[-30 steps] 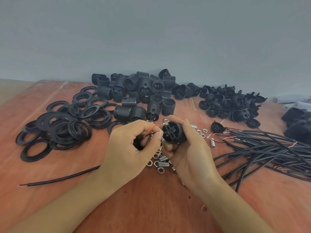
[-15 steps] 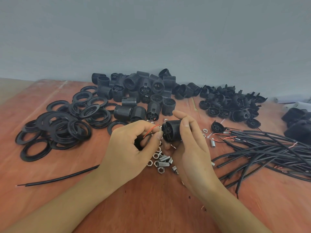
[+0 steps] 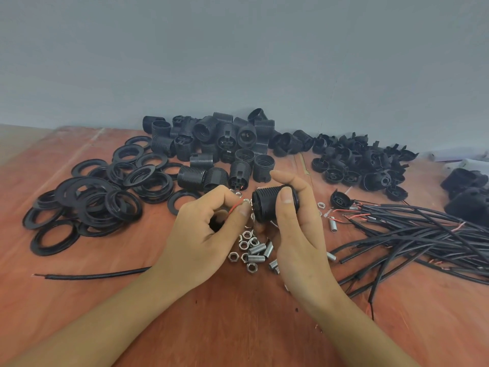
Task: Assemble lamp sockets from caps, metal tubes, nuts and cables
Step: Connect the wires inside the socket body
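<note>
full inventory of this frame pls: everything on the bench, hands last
flat black plastic rings: large pile, black, table left
black threaded plastic socket bodies: heap, black, far centre by wall
black plastic caps: heap, black, far right
long black cables: bundle, black with red ends, right
single black cable: one, black, near left
silver metal hex nuts: several, silver, between hands
silver threaded metal tubes: several, silver, among nuts
held black socket body: one, black, right-hand grip
thin red wire: one, red, left-hand grip
dark bulky items: black, right edge, unidentifiable
wooden table: one, reddish-brown
wall: grey, behind
left-hand grip: pinches wire
right-hand grip: holds socket body
</note>
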The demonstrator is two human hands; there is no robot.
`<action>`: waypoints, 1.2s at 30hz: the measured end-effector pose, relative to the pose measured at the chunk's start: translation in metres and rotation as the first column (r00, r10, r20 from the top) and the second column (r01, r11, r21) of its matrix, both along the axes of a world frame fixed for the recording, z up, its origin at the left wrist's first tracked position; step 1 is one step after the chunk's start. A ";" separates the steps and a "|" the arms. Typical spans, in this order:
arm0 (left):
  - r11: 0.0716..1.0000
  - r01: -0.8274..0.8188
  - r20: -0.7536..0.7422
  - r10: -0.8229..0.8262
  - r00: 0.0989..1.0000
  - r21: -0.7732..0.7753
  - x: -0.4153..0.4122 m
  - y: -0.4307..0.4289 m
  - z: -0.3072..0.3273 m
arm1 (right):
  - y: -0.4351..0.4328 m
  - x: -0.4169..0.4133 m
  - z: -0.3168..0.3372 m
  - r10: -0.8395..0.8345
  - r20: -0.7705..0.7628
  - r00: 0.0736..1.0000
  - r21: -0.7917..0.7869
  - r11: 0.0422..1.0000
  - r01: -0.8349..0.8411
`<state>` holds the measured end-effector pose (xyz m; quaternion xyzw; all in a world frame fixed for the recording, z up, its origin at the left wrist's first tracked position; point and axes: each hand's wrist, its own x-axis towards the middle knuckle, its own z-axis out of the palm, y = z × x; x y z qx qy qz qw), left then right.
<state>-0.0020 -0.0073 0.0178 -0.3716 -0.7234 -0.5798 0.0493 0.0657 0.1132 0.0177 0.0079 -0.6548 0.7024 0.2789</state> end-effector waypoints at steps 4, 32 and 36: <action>0.999 0.021 -0.009 -0.021 1.000 -0.030 -0.001 -0.001 0.000 | 0.000 0.001 -0.003 -0.013 -0.002 1.000 0.035 0.999 0.013; 0.997 -0.076 -0.053 0.076 0.996 0.003 -0.004 -0.002 -0.004 | -0.001 -0.006 -0.011 0.041 0.159 0.986 -0.216 0.976 -0.005; 0.997 -0.083 -0.148 0.083 0.986 0.002 -0.002 -0.002 -0.002 | -0.001 -0.005 -0.011 0.055 0.152 0.987 -0.221 0.975 -0.020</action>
